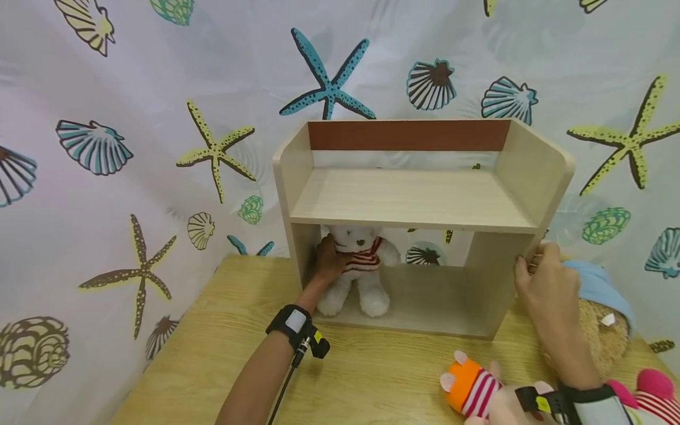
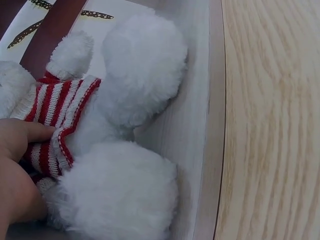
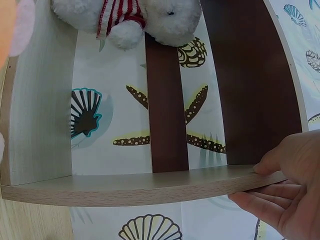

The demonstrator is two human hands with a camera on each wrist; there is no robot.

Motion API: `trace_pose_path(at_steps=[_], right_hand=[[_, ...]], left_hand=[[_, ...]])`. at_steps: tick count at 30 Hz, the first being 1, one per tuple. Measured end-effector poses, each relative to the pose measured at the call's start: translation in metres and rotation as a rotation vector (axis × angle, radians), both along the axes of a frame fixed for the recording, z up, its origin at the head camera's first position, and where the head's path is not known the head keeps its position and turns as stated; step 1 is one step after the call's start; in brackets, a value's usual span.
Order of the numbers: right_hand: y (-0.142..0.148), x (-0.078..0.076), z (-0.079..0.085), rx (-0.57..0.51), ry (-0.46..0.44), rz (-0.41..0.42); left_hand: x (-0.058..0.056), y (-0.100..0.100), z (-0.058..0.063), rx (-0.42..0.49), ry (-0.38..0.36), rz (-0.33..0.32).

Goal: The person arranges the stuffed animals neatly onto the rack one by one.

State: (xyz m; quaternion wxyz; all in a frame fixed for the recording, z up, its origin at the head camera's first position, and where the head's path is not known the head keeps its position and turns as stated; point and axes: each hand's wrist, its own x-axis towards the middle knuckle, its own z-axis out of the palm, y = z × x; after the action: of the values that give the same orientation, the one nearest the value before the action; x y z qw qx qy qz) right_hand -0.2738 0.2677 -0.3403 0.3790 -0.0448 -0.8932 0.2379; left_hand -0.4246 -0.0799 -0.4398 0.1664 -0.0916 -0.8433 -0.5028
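Observation:
A white teddy bear (image 1: 361, 260) in a red-and-white striped top sits upright at the left end of the lower compartment of a pale wooden shelf (image 1: 414, 198). My left hand (image 1: 332, 260) holds the bear at its side, thumb and fingers around the striped top (image 2: 55, 120). On the other side, my right hand (image 1: 549, 289) grips the shelf's right side panel (image 3: 150, 192), thumb on the inner face and fingers on the outer one. The bear's back is hidden.
Right of the shelf, partly behind my right arm, lies a brown plush toy (image 1: 602, 330) with a blue cap (image 1: 600, 289). In front are an orange-headed plush (image 1: 462, 383) and a pink striped plush (image 1: 656, 389). A printed sheet (image 1: 234, 65) hangs behind the wooden table (image 1: 361, 372).

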Motion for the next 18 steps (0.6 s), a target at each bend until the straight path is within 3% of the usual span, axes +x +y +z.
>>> trace_pose_path(at_steps=[5,10,15,18], right_hand=[[-0.0024,-0.0015,0.0002,0.003,0.016,0.002],[-0.0048,-0.0012,-0.0017,-0.012,0.026,0.014],[-0.0023,-0.0006,-0.0019,-0.020,0.032,-0.012],[-0.0014,-0.0007,-0.0015,-0.021,0.018,-0.016]], left_hand=[[0.0036,0.0003,0.0036,-0.096,-0.021,0.064],[0.0083,-0.0038,0.0093,-0.189,-0.071,0.067],[0.0039,-0.0032,0.0047,-0.284,-0.123,0.072],[0.0037,-0.0029,0.0008,-0.293,-0.107,0.065]])
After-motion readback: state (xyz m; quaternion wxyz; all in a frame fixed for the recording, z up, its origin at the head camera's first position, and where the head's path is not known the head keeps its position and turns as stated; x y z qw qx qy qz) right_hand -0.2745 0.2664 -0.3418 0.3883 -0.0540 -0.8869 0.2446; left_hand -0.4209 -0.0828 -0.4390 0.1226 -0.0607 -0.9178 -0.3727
